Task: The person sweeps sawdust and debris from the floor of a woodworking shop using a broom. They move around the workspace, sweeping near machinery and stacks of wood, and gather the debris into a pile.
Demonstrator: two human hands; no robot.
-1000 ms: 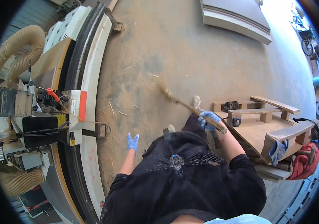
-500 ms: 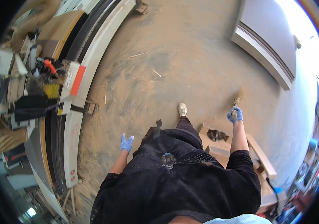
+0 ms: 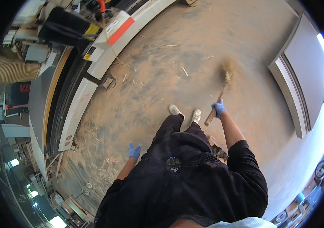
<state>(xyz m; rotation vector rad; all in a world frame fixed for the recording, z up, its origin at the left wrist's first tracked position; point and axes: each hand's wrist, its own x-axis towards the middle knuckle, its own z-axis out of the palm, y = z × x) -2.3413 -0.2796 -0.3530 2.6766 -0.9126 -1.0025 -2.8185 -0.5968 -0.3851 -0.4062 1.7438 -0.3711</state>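
Observation:
My right hand (image 3: 218, 108), in a blue glove, is closed round the wooden handle of a straw broom (image 3: 227, 80) out ahead to the right. Its bristle end points away from me and is blurred by motion, low over the dusty floor (image 3: 196, 76). The butt of the handle sticks out behind my fist. My left hand (image 3: 134, 151), also gloved in blue, hangs at my left side above the floor, fingers apart and holding nothing. Sawdust and several thin wood slivers lie scattered about the floor.
A long machine with a pale side rail (image 3: 79, 114) runs along my left. A stack of panels (image 3: 302, 76) stands at the right. Close by my right hip is a wooden crate-like piece (image 3: 216, 143) with something dark in it, partly hidden by my body.
The broom has swung from the right toward the middle and farther ahead, and more of its handle shows. I have stepped forward; both shoes now show. The left hand stays empty.

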